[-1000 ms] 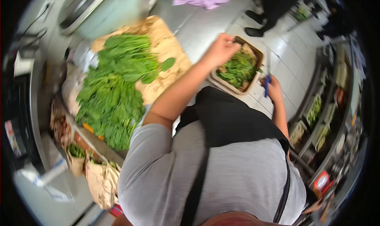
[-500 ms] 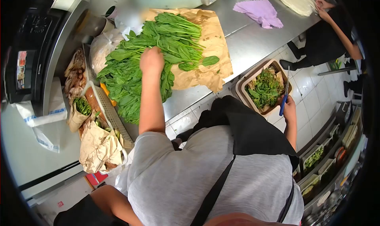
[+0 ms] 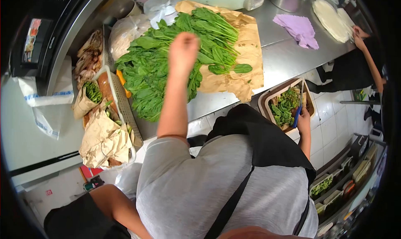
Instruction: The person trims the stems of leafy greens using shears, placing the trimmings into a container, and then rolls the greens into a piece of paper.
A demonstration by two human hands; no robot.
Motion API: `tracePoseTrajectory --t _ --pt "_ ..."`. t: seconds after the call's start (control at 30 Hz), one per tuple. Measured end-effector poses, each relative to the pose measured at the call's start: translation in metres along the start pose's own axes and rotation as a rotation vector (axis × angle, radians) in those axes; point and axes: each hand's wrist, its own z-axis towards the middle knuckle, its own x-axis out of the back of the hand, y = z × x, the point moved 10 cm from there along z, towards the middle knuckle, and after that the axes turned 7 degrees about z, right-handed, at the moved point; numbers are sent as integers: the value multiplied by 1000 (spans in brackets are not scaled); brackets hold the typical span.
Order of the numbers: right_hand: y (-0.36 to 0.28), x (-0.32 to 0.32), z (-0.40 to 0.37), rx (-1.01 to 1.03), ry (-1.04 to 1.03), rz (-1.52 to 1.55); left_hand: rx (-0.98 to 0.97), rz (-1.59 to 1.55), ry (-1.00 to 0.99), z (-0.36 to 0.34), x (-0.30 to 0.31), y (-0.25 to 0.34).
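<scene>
My left hand [image 3: 184, 53] is over the pile of leafy greens [image 3: 156, 69], which look like spinach. It is slightly blurred, its fingers curled closed; what they hold, if anything, is hidden. Long stems of the upper bunch point right across brown paper [image 3: 250, 51] on the steel counter [image 3: 280, 63]. Down at my right side, my right hand [image 3: 304, 120] is closed around the blue handle of a knife [image 3: 298, 115]. Its blade points up over a beige bin [image 3: 267, 113] holding leaf and stem scraps [image 3: 284, 107].
Left of the greens stands a plastic basket [image 3: 121, 97] with paper-wrapped produce [image 3: 106, 138]. A purple cloth [image 3: 297, 30] and metal pot [image 3: 288, 0] are on the counter. A co-worker's hands [image 3: 359, 34] touch pale flat sheets [image 3: 332, 21] at far right. Another person's arm [image 3: 121, 212] is at lower left.
The view has shifted, moving the counter right in the picture. My left hand has moved up from the greens' middle and looks more blurred. The knife stays in my right hand by the bin.
</scene>
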Motion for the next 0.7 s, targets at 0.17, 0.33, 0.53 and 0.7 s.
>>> tracePoseTrajectory --t 0.17,0.33,0.53,0.7 --pt "16 29 -12 -50 40 57 -158 -295 -542 -70 -153 97" --pt "18 64 -34 -53 129 81 -561 -102 -815 -158 -252 178" --pt "40 110 -57 -63 191 100 -527 0 -1115 -202 -264 174" --pt "35 115 -53 -62 164 -39 -422 -111 -686 -149 -208 110"
